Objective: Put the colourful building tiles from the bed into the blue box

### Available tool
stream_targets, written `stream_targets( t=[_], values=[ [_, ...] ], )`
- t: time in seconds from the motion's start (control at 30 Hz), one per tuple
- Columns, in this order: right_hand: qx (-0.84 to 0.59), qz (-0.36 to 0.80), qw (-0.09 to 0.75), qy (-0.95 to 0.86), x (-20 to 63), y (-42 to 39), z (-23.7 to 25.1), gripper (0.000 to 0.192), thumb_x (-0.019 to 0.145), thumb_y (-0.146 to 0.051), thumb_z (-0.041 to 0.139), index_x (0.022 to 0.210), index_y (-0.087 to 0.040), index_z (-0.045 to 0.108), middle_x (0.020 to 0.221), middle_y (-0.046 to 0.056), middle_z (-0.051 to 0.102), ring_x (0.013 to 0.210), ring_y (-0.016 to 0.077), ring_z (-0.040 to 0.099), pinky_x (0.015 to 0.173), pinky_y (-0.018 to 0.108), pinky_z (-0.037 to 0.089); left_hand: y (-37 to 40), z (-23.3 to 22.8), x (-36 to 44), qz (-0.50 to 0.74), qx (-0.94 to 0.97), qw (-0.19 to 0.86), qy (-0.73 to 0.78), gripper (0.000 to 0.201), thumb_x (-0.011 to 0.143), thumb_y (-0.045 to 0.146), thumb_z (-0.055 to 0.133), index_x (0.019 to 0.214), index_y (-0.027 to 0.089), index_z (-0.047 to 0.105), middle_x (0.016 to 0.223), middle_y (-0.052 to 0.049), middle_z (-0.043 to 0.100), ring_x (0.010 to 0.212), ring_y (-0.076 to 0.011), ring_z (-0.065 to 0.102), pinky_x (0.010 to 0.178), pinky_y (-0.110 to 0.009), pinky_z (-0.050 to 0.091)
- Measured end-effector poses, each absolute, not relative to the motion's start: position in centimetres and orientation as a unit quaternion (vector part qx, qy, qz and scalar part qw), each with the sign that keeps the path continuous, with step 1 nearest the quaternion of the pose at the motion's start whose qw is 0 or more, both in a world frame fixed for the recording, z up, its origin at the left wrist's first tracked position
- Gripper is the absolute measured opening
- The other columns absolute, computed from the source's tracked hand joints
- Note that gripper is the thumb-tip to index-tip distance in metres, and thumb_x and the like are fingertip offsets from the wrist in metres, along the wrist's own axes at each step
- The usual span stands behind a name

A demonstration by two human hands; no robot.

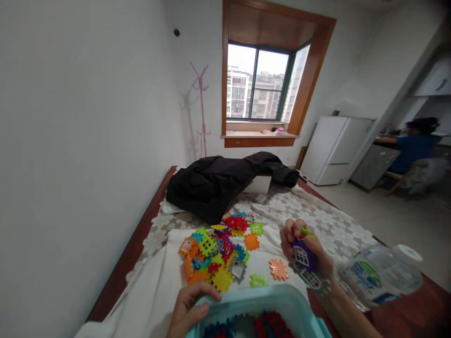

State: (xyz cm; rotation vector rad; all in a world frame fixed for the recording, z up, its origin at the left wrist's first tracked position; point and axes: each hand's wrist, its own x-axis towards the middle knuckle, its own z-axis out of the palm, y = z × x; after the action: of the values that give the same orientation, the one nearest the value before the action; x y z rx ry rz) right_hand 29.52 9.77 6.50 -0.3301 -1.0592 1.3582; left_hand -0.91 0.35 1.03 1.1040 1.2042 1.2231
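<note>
- Fingers (289,229) of the right hand (320,253) are curled round a small bunch of plastic pieces: a purple piece (305,256) with a white window pattern faces out, and a bright green piece (306,232) pokes up above it.
- Below the purple one, a grey piece (312,279) with a similar lattice hangs by the wrist; from where I stand, I can't tell what holds it.
- At the near edge, the left hand (190,305) touches the left corner of a pale turquoise tub (264,295), thumb and forefinger slightly apart; I can't tell whether it grips.
- Inside the tub lie dark blue pieces (218,327) and red pieces (273,324).
- Just beyond the tub, a jumbled pile (214,253) of orange, yellow, green, red and blue pieces sits on a white cloth (158,286).
- Right of the pile, an orange piece (252,241) and a salmon piece (278,269) lie flat.
- Close to the right forearm is a clear bottle (369,277) with a white cap.
- Behind the pile, black fabric (211,183) is heaped partly over a white box (260,184).
- Across the room, someone in blue (416,150) sits beyond the white fridge (324,145).
</note>
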Motion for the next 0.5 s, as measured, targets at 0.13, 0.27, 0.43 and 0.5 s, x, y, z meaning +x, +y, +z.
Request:
stream_targets(
  t=[0.13,0.27,0.43,0.5],
  values=[
    [-0.118,0.555,0.503,-0.651,28.2,6.3,11.2,0.05,0.086,-0.07,0.069,0.105,-0.024,0.07,0.099,0.007,0.063,0.073,0.018,0.059,0.063,0.03,0.054,-0.2,0.9,-0.5,0.529,0.413,0.555,0.491,0.029,0.071,0.046,0.079,0.084,0.021,0.081,0.093,-0.009,0.076,0.094,-0.0328,0.067,0.083,-0.039,0.054],
    [-0.047,0.512,0.217,-0.83,27.1,6.8,14.5,0.089,0.074,-0.092,0.061,0.129,-0.024,0.072,0.131,0.012,0.07,0.126,0.0349,0.06,0.117,0.05,0.038,-0.5,0.1,-0.3,0.543,0.391,0.572,0.474,0.03,0.071,0.046,0.08,0.089,0.021,0.08,0.093,-0.007,0.075,0.092,-0.0308,0.066,0.082,-0.038,0.053],
    [-0.245,0.375,0.309,-0.839,26.6,14.8,10.7,0.065,0.097,-0.076,0.048,0.122,-0.021,0.073,0.12,0.012,0.075,0.115,0.03,0.067,0.107,0.047,0.046,-0.1,-1.0,-0.6,0.539,0.395,0.587,0.457,0.036,0.07,0.052,0.08,0.088,0.021,0.079,0.094,-0.007,0.074,0.092,-0.0302,0.064,0.079,-0.037,0.052],
    [-0.381,0.277,0.283,-0.836,26.2,18.6,7.8,0.059,0.096,-0.067,0.057,0.126,-0.019,0.071,0.125,0.016,0.072,0.116,0.0319,0.066,0.105,0.047,0.048,0.1,-1.3,-0.7,0.544,0.403,0.581,0.452,0.036,0.07,0.052,0.081,0.086,0.02,0.08,0.092,-0.007,0.074,0.093,-0.0308,0.064,0.081,-0.038,0.052]
  ],
)
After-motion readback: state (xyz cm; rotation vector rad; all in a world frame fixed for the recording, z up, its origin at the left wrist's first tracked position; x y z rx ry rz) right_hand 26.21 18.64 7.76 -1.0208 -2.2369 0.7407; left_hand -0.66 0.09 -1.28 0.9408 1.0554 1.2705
